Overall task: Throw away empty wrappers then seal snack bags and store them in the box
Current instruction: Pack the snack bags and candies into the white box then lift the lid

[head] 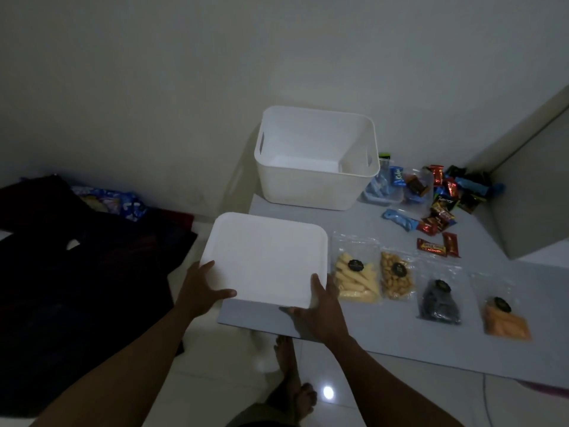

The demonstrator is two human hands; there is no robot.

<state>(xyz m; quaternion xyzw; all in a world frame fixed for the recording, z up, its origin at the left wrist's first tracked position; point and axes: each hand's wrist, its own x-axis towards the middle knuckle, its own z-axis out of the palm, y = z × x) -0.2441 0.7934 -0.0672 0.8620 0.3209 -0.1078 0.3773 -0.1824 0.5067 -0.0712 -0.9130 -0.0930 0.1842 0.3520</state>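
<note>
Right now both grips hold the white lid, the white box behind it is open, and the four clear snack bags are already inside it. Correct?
Not quite. The head view shows the white box open with none of those bags inside; the four clear snack bags lie in a row on the grey mat, right of the white lid. The left grip and right grip do hold that lid.

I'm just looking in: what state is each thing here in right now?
box: open, uncovered, nothing visible inside.
lid: off the box, gripped at its near edge by left hand and right hand.
snack bags: four, lying flat in a row on the mat; seals too dim to judge.
small wrappers: loose heap right of the box, full or empty unclear.
</note>
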